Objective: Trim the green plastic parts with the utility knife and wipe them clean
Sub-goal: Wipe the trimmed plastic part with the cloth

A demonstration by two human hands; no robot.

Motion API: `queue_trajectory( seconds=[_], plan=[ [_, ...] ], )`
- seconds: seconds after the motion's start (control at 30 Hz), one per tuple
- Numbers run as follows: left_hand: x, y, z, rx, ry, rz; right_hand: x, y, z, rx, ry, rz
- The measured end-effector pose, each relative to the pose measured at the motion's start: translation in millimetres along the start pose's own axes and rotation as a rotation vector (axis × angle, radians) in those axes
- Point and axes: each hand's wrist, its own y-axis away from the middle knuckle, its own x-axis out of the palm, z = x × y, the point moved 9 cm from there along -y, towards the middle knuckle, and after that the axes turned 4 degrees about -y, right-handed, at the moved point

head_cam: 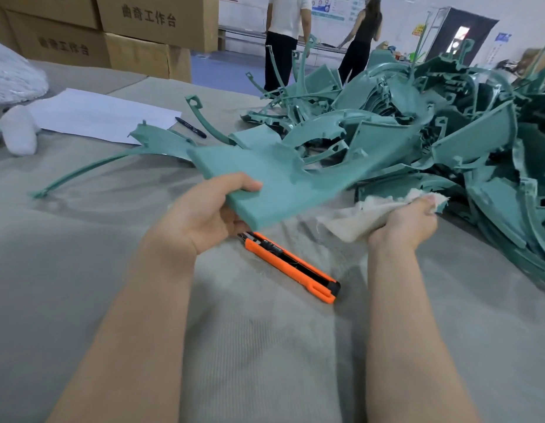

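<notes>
The left hand grips a green plastic part just above the orange utility knife, thumb on top, fingers hidden beneath. Right of the knife, the right hand clutches a cloth. The heap of parts beyond the knife runs off frame.

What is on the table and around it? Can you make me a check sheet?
Surface: grey cloth covers the table.
Job's things: green part held up; pile of more parts at right; orange knife lying on the cloth; rag.
Clutter: paper, with a pen by it.
Hands: left hand holds the green part's end; right hand grips the rag.
Cables: nothing seen.
Surroundings: boxes stacked behind; two people standing beyond.
</notes>
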Motion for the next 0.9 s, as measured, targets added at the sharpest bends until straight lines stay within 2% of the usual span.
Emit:
queue_trajectory(
  seconds=[0.07, 0.13, 0.2, 0.27, 0.33, 0.4, 0.47, 0.63, 0.8, 0.9],
  plan=[
    [-3.4, -2.6, -2.4, 0.036, 0.026, -0.054, 18.0, 11.5, -7.5, 0.094, -0.088, 0.137],
    [-0.9, -4.3, 0.6, 0.046, 0.047, -0.09, 47.1, 37.1, -18.3, 0.237, -0.185, 0.348],
    [9.1, -5.2, 3.3, 0.065, 0.055, -0.074, 76.0, 73.1, -33.5, 0.303, -0.06, 0.59],
    [18.3, -4.4, 4.6, 0.085, 0.034, -0.046, 88.3, 99.7, -43.1, 0.201, 0.175, 0.701],
    [21.1, -4.2, 6.6, 0.081, 0.013, -0.022, 88.6, 105.2, -38.2, 0.062, 0.255, 0.663],
    [24.7, -3.3, 9.5, 0.054, -0.045, 0.027, 78.6, 89.1, -27.3, -0.035, 0.277, 0.524],
    [30.2, -2.3, 13.2, 0.02, -0.11, 0.071, 65.8, 72.9, -20.5, -0.063, 0.296, 0.405],
    [20.7, 3.5, 7.6, -0.005, -0.157, 0.102, 48.4, 57.3, 3.0, -0.247, 0.417, 0.264],
    [-6.0, 5.5, 11.9, -0.119, -0.16, 0.009, 25.4, 22.6, 14.9, -0.133, 0.243, 0.211],
    [-6.6, 2.8, 16.7, -0.164, -0.121, -0.038, 39.8, 29.9, 2.8, 0.027, 0.025, 0.365]
  ],
)
